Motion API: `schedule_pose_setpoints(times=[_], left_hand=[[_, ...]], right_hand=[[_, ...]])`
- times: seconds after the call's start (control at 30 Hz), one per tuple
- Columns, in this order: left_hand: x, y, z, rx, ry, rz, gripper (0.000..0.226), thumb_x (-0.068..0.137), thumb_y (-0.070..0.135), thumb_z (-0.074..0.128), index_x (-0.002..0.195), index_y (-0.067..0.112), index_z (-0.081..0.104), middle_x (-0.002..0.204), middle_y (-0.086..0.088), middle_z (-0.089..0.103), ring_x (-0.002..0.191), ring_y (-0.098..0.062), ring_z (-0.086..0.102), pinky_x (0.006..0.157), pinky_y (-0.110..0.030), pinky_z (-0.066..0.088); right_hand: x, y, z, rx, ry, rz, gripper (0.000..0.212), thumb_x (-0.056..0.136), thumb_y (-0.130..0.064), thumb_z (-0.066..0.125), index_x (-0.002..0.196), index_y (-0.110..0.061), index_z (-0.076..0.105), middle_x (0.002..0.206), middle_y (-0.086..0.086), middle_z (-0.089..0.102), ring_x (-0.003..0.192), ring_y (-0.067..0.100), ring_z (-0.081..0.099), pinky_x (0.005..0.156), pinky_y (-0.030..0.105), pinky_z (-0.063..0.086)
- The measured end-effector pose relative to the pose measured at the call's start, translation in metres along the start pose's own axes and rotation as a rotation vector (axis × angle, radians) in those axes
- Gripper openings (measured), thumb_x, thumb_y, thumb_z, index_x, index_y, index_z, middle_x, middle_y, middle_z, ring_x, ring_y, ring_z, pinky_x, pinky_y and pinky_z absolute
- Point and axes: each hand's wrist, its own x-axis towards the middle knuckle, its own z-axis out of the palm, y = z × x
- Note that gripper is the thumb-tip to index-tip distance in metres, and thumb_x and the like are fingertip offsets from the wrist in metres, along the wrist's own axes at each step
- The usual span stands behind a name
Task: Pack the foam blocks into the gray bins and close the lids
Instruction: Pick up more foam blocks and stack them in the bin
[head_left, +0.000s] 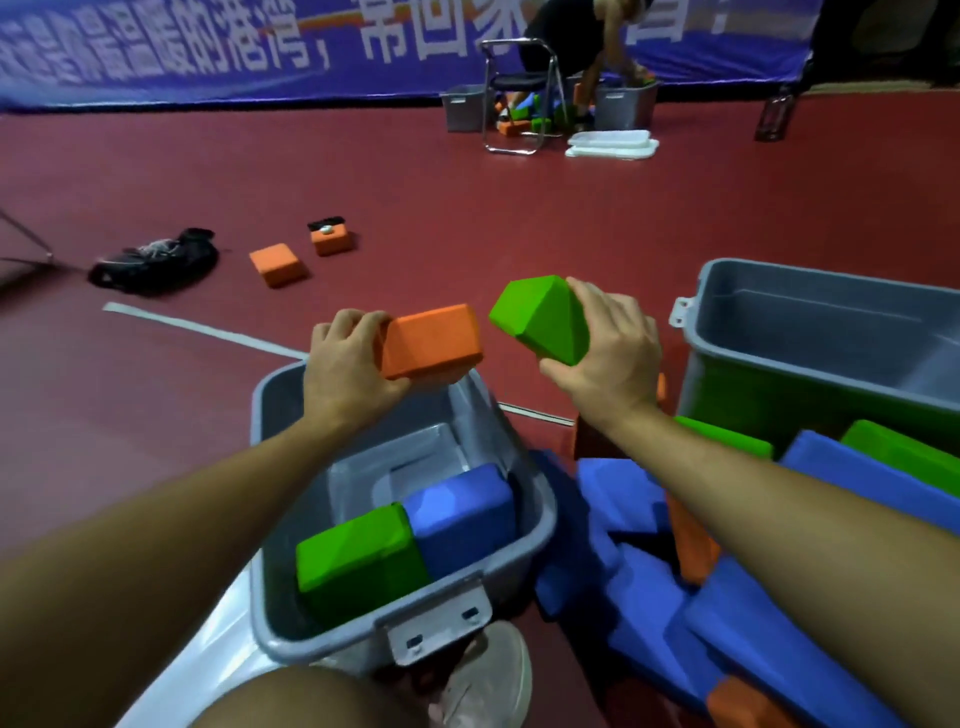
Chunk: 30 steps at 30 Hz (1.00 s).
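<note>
My left hand (348, 369) grips an orange foam block (431, 340) above the far end of a gray bin (535, 525) in front of me. Inside that bin lie a green block (358, 553) and a blue block (462, 514) side by side. My right hand (605, 353) holds a green foam block (540, 319) in the air between this bin and a second gray bin (810, 364) at the right, which looks bare inside. A pile of blue blocks (649, 587), green blocks (893, 452) and an orange block (691, 540) lies at the lower right.
Two orange blocks (278, 265) (332, 240) and a black bag (156, 260) lie on the red floor ahead. A light lid (208, 644) lies under the near bin. Far back, another person bends over gray bins by a folding chair (519, 98) and white lids (613, 143). My shoe (488, 675) is below the bin.
</note>
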Motion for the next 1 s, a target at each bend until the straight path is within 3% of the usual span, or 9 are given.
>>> schedule_pose_setpoints(times=[0.1,0.2,0.37,0.5,0.6,0.73,1.0], left_hand=[[-0.019,-0.043,-0.006,-0.006,0.013,-0.103,0.071,0.058,0.028,0.083,0.124,0.017,0.060,0.116,-0.010,0.057,0.102,-0.038,0.049,0.088,-0.041,0.044],[-0.039,-0.079,-0.007,-0.021,0.001,-0.186,0.073,0.055,0.037,0.075,0.124,0.017,0.060,0.116,-0.012,0.057,0.102,-0.037,0.049,0.089,-0.043,0.045],[-0.068,-0.126,0.006,-0.110,-0.038,-0.371,0.077,0.053,0.044,0.071,0.125,0.018,0.059,0.116,-0.012,0.056,0.105,-0.034,0.054,0.093,-0.043,0.045],[-0.085,-0.150,0.023,-0.095,-0.188,-0.316,0.079,0.057,0.041,0.077,0.131,0.024,0.055,0.122,-0.004,0.054,0.113,-0.028,0.050,0.095,-0.043,0.046],[-0.098,-0.161,0.037,-0.101,-0.246,-0.309,0.083,0.055,0.051,0.071,0.132,0.025,0.054,0.124,-0.001,0.054,0.112,-0.027,0.053,0.095,-0.045,0.049],[-0.114,-0.170,0.050,-0.109,-0.297,-0.291,0.086,0.059,0.057,0.069,0.137,0.024,0.051,0.129,-0.002,0.052,0.116,-0.026,0.052,0.098,-0.045,0.047],[-0.124,-0.175,0.067,0.021,-0.337,-0.138,0.082,0.070,0.073,0.054,0.138,0.028,0.049,0.132,0.000,0.057,0.115,-0.024,0.055,0.096,-0.044,0.039]], right_hand=[[0.001,-0.035,0.034,0.094,-0.037,-0.105,0.083,0.056,-0.039,0.074,0.133,-0.017,0.055,0.126,0.000,0.063,0.110,0.025,0.055,0.086,0.038,0.040],[-0.004,-0.063,0.064,0.178,-0.084,-0.222,0.081,0.059,-0.034,0.076,0.135,-0.015,0.054,0.129,0.001,0.061,0.113,0.026,0.055,0.088,0.039,0.040],[-0.015,-0.068,0.105,0.282,-0.276,-0.233,0.084,0.062,-0.036,0.074,0.139,-0.015,0.049,0.132,0.005,0.057,0.116,0.027,0.053,0.095,0.044,0.043],[-0.022,-0.052,0.128,0.253,-0.518,-0.193,0.089,0.062,-0.049,0.065,0.144,-0.023,0.044,0.131,0.004,0.044,0.110,0.034,0.054,0.091,0.047,0.050],[-0.028,-0.049,0.143,0.208,-0.689,-0.263,0.089,0.064,-0.042,0.070,0.145,-0.017,0.044,0.135,0.007,0.048,0.118,0.033,0.051,0.101,0.042,0.043],[-0.037,-0.050,0.164,0.120,-0.770,-0.377,0.087,0.069,-0.035,0.079,0.146,-0.019,0.041,0.143,0.005,0.048,0.130,0.028,0.045,0.109,0.041,0.029],[-0.058,-0.043,0.193,0.039,-0.916,-0.453,0.073,0.077,-0.035,0.075,0.141,-0.027,0.042,0.149,-0.005,0.043,0.139,0.018,0.035,0.116,0.046,0.019]])
